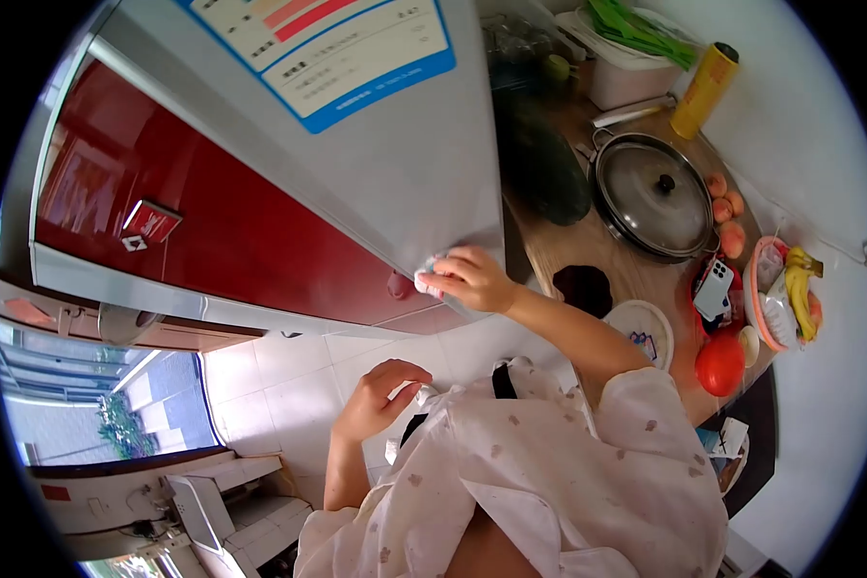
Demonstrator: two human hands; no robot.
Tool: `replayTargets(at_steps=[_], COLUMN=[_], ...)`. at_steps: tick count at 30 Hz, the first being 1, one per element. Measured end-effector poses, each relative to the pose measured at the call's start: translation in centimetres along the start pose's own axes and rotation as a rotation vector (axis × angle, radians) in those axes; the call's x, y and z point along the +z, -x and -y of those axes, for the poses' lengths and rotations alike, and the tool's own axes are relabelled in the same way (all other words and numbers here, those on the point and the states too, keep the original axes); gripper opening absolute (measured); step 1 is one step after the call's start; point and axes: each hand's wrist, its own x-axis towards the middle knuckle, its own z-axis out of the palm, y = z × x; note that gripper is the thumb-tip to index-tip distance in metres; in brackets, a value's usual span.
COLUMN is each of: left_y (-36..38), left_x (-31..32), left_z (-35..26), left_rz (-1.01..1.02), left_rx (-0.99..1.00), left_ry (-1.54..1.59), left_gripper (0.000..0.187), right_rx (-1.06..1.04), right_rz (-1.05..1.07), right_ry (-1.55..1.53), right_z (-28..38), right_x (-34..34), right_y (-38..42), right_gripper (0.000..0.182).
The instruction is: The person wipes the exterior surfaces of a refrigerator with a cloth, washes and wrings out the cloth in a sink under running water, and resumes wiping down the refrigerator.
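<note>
My right hand [474, 279] presses a small pale cloth [431, 275] against the grey side of a refrigerator [356, 183], near its edge with the dark red front [202, 212]. The fingers are bent round the cloth, which is mostly covered by them. My left hand [379, 397] hangs in front of my body over the tiled floor, its fingers curved and apart from the thumb, with nothing seen in it. A label with a blue border [356, 72] is stuck on the grey side above my right hand.
On the wooden counter [559, 246] at the right are a lidded pan [653, 193], a dark green melon [549, 173], peaches [731, 239], a phone [714, 289], a red round object [720, 365] and a basket with bananas [799, 289]. A doorway [164, 400] lies at the left.
</note>
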Motion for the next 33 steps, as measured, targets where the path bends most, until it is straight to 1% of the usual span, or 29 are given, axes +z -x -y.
replayTargets(at_steps=[2, 4, 6, 7, 9, 10, 12, 16, 18, 19, 20, 21, 22, 25, 28, 29, 31, 32, 33], left_y=[0.3, 0.5, 0.6, 0.6, 0.6, 0.7, 0.9, 1.4, 1.5, 1.6, 1.7, 1.8, 1.9, 2.7, 3.3, 3.5, 3.9, 4.1, 4.4], left_x=[0.4, 0.5, 0.4, 0.4, 0.3, 0.4, 0.5, 0.5, 0.5, 0.5, 0.5, 0.6, 0.7, 1.0, 0.9, 0.8, 0.2, -0.1, -0.5], left_z=[0.5, 0.6, 0.8, 0.9, 1.1, 1.2, 1.5, 1.7, 1.6, 1.5, 1.5, 1.5, 1.5, 1.7, 1.9, 2.1, 2.2, 2.3, 2.6], left_rz=[-0.036, -0.020, 0.000, -0.008, -0.022, -0.043, -0.075, -0.082, -0.086, -0.101, -0.115, -0.122, -0.131, -0.160, -0.152, -0.138, -0.123, -0.102, -0.105], left_rx=[0.041, 0.012, -0.008, 0.013, 0.032, 0.014, -0.011, -0.053, -0.050, -0.048, -0.047, -0.051, -0.038, -0.061, -0.088, -0.089, -0.091, -0.090, -0.087], left_ry=[0.014, 0.024, 0.031, 0.018, 0.009, 0.020, 0.036, 0.039, 0.014, 0.016, 0.019, 0.022, 0.017, 0.037, 0.066, 0.073, 0.083, 0.092, 0.093], left_gripper=[0.011, 0.013, 0.015, 0.015, 0.014, 0.014, 0.014, 0.014, 0.014, 0.013, 0.013, 0.013, 0.011, 0.009, 0.009, 0.009, 0.010, 0.011, 0.011], right_rx=[0.019, 0.017, -0.055, -0.059, -0.091, -0.092, -0.162, -0.189, -0.127, -0.133, -0.046, 0.042, 0.035, -0.026, -0.057, -0.127, -0.199, -0.186, -0.149], right_rz=[-0.189, -0.308, -0.394, -0.393, -0.513, -0.509, -0.437, -0.100, 0.142, 0.144, 0.253, 0.362, 0.367, 0.134, -0.089, -0.293, -0.468, -0.497, -0.449], right_ry=[0.007, 0.014, 0.127, 0.124, 0.200, 0.192, 0.245, 0.150, 0.055, 0.051, 0.007, -0.039, -0.046, -0.187, -0.117, -0.018, 0.126, 0.193, 0.176], right_z=[-0.2, -0.9, -1.2, -1.0, -0.6, -0.6, -1.0, -0.1, 0.2, 0.3, 0.5, 0.6, 0.8, 1.8, 1.0, 1.0, 1.3, 1.4, 1.8], right_x=[-2.4, -4.0, -5.2, -4.4, -2.8, -2.1, 0.0, 2.3, 4.1, 4.4, 4.6, 4.6, 4.3, 1.2, -1.6, -2.3, -3.2, -2.9, -2.1], right_y=[-5.9, -11.8, -16.8, -17.3, -17.9, -16.9, -12.7, -3.8, 2.5, 4.9, 6.9, 7.8, 7.3, 0.1, -9.1, -13.0, -18.1, -19.6, -20.5], right_gripper=[0.031, 0.033, 0.039, 0.039, 0.036, 0.036, 0.038, 0.033, 0.031, 0.031, 0.030, 0.029, 0.029, 0.027, 0.033, 0.034, 0.036, 0.036, 0.032])
